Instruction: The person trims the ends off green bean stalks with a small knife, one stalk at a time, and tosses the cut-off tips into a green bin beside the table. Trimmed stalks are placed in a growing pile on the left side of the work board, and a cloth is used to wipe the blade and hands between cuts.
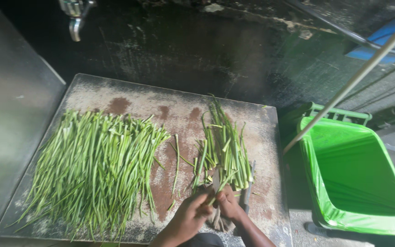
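Observation:
A large pile of long green stems [94, 167] lies spread over the left half of a worn, stained cutting board [129, 98]. A smaller bunch of green stems [225, 146] lies to the right of the middle. My left hand [190, 217] and my right hand [229, 203] meet at the near end of that smaller bunch, both pinching the same few stems. Under my hands lie a crumpled brownish cloth [220, 223] and a knife [248, 192] with its handle beside my right hand.
A green bin lined with a green bag [357, 183] stands to the right of the board. A pale rod [344, 89] slants across above it. A metal tap [75, 16] hangs at the top left. Dark wet wall lies behind, a steel surface [10, 119] on the left.

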